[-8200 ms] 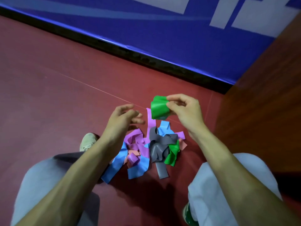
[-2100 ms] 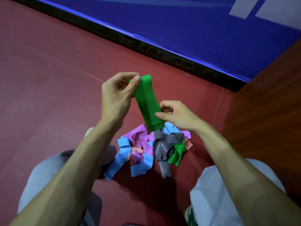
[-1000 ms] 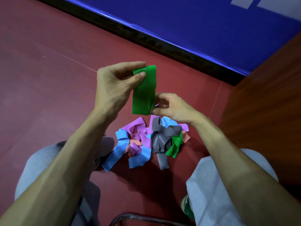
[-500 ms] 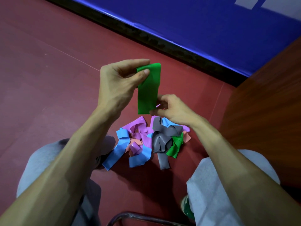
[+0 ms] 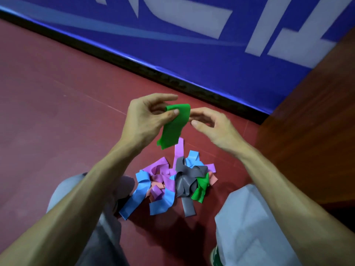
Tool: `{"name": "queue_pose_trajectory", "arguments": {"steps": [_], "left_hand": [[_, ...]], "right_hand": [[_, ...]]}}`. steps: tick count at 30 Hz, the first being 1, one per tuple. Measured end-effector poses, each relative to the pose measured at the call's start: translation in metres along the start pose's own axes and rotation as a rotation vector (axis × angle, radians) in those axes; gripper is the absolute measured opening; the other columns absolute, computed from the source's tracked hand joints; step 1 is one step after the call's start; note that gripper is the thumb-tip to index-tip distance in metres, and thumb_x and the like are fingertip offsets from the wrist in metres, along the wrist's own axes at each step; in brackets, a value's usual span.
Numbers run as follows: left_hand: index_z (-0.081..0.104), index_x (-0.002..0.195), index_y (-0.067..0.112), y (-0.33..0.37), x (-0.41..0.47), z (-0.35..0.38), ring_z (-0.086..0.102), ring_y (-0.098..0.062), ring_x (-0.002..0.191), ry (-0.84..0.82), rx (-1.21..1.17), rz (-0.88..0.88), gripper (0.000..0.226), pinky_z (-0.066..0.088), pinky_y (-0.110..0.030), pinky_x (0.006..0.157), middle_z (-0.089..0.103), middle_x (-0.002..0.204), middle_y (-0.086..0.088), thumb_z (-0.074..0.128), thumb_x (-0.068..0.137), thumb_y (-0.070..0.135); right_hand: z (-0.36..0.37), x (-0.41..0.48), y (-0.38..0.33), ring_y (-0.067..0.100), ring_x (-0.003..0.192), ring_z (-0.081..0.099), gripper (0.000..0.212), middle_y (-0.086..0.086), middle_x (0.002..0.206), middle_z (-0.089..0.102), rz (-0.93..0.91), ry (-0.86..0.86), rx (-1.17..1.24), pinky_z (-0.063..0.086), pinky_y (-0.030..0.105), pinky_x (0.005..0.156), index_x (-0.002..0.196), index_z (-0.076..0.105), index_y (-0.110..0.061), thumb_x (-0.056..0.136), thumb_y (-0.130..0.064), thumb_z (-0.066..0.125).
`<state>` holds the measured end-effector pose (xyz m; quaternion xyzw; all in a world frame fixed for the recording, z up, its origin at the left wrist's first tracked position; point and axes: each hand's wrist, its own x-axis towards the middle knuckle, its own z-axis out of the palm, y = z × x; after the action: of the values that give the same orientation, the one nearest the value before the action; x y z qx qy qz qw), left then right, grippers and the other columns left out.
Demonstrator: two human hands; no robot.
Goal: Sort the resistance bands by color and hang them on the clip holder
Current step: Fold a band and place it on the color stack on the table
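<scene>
Though the white wall lettering (image 5: 192,18) is illegible, left hand (image 5: 146,120) pinches green band (image 5: 173,127), right hand (image 5: 215,127) relaxed.

Dangling above the tangled pile (image 5: 172,181) of blue, purple, grey, pink and green bands: one flat green band (image 5: 173,125), top folded over.

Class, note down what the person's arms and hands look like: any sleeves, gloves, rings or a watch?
The left forearm and right forearm are bare to the frame's edge, with no sleeves in view. The left hand and right hand wear no gloves; no ring, watch or wristband shows. The thumbnails look short and unpainted.
</scene>
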<state>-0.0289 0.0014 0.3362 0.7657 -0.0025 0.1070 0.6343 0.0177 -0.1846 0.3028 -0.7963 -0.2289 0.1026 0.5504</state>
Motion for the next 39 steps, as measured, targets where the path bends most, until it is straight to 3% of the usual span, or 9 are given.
{"name": "queue_pose_trajectory", "arguments": {"steps": [4,9,13,18,25,28,32,35,39], "left_hand": [[0.065,0.11,0.017,0.045,-0.012,-0.002,0.062,-0.006,0.067,-0.055,0.017,0.066,0.039,0.053,-0.018,0.068,0.066,0.068,0.0,0.073,0.078,-0.002],[0.06,0.114,0.015,0.105,-0.031,-0.002,0.067,-0.008,0.071,-0.073,0.013,0.157,0.041,0.055,-0.027,0.072,0.069,0.069,0.003,0.074,0.078,0.0],[0.057,0.116,0.017,0.146,-0.045,0.0,0.068,-0.013,0.075,-0.108,-0.013,0.197,0.039,0.055,-0.034,0.074,0.068,0.069,0.004,0.071,0.082,0.004],[0.055,0.115,0.013,0.188,-0.057,0.014,0.066,-0.006,0.075,-0.151,-0.103,0.201,0.023,0.05,-0.02,0.063,0.07,0.087,-0.002,0.06,0.093,0.012],[0.062,0.106,0.005,0.229,-0.064,0.043,0.057,-0.008,0.076,-0.322,0.036,0.264,0.018,0.047,-0.026,0.07,0.063,0.087,-0.001,0.05,0.098,0.015],[0.06,0.11,0.004,0.25,-0.061,0.058,0.059,-0.008,0.085,-0.344,0.034,0.28,0.019,0.049,-0.022,0.074,0.065,0.096,-0.004,0.046,0.099,0.011],[0.055,0.106,-0.004,0.279,-0.05,0.083,0.055,-0.018,0.075,-0.38,0.122,0.335,0.019,0.048,-0.031,0.068,0.057,0.087,-0.013,0.042,0.101,0.008],[0.058,0.103,0.003,0.302,-0.042,0.11,0.061,-0.023,0.075,-0.429,0.097,0.358,0.014,0.056,-0.039,0.07,0.059,0.089,-0.014,0.045,0.099,0.004],[0.063,0.097,0.012,0.322,-0.029,0.152,0.064,-0.015,0.072,-0.505,0.004,0.324,0.018,0.058,-0.027,0.064,0.058,0.091,-0.011,0.053,0.093,-0.003]], "right_hand": [[-0.026,-0.013,-0.066,0.001,0.085,0.064,0.015,-0.011,0.093,0.069,-0.116,0.059,-0.066,0.048,0.018,0.08,0.105,0.066,-0.018,0.092,-0.017,0.06],[-0.049,-0.039,-0.136,0.014,0.078,0.066,0.007,-0.001,0.084,0.073,-0.187,0.103,-0.231,0.051,0.024,0.073,0.092,0.073,-0.016,0.086,-0.018,0.071],[-0.067,-0.06,-0.182,0.013,0.074,0.069,0.004,-0.004,0.076,0.073,-0.236,0.149,-0.325,0.056,0.031,0.075,0.082,0.072,-0.022,0.082,-0.018,0.074],[-0.09,-0.079,-0.235,0.005,0.066,0.065,0.006,-0.006,0.069,0.069,-0.306,0.27,-0.315,0.05,0.018,0.064,0.079,0.072,-0.021,0.081,-0.016,0.074],[-0.145,-0.107,-0.297,0.005,0.052,0.058,0.01,-0.009,0.056,0.065,-0.331,0.431,-0.269,0.045,0.017,0.052,0.076,0.07,-0.02,0.082,-0.013,0.074],[-0.175,-0.119,-0.316,0.007,0.051,0.059,0.011,-0.008,0.055,0.066,-0.325,0.504,-0.288,0.047,0.021,0.052,0.075,0.07,-0.022,0.082,-0.014,0.075],[-0.218,-0.134,-0.336,0.009,0.055,0.061,0.011,-0.007,0.058,0.068,-0.312,0.597,-0.348,0.049,0.027,0.054,0.074,0.071,-0.024,0.081,-0.018,0.075],[-0.249,-0.145,-0.343,0.01,0.057,0.062,0.009,0.0,0.067,0.07,-0.293,0.666,-0.367,0.051,0.026,0.058,0.076,0.071,-0.022,0.081,-0.017,0.075],[-0.298,-0.154,-0.339,0.007,0.054,0.061,0.006,-0.003,0.066,0.068,-0.248,0.741,-0.398,0.05,0.023,0.055,0.078,0.071,-0.02,0.081,-0.018,0.076]]}}
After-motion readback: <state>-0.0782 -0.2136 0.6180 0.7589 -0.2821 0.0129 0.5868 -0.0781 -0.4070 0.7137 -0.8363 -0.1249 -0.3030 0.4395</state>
